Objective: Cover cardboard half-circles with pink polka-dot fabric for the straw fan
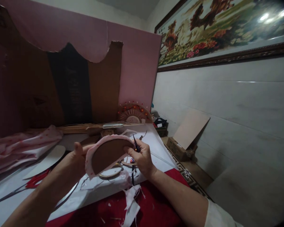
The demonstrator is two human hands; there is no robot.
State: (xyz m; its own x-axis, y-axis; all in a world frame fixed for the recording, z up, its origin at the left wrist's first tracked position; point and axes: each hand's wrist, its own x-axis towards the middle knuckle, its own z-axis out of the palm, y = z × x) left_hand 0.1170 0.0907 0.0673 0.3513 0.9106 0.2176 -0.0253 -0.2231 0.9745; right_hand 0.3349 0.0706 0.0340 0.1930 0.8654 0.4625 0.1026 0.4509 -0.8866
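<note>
Between my hands is a half-round piece of brown cardboard (106, 154), its curved edge wrapped in pink fuzzy cloth (91, 160). At its left end my left hand (79, 157) supports it, thumb raised off it and fingers mostly hidden behind. My right hand (142, 157) grips the right end with the thumb pressed on the cardboard. A slim dark pointed tool (136, 144) also sticks up from the right hand; its kind is unclear. Below lie a round embroidery hoop (111, 172) and frayed white cloth scraps (132, 200).
Red-handled scissors (38, 179) lie at left beside a pale rounded board (47, 159) and crumpled pink dotted cloth (26, 148). Red cloth (109, 208) covers the near table edge. A decorated fan-shaped piece (133, 113) stands at the back, before a pink and cardboard panel (139, 69).
</note>
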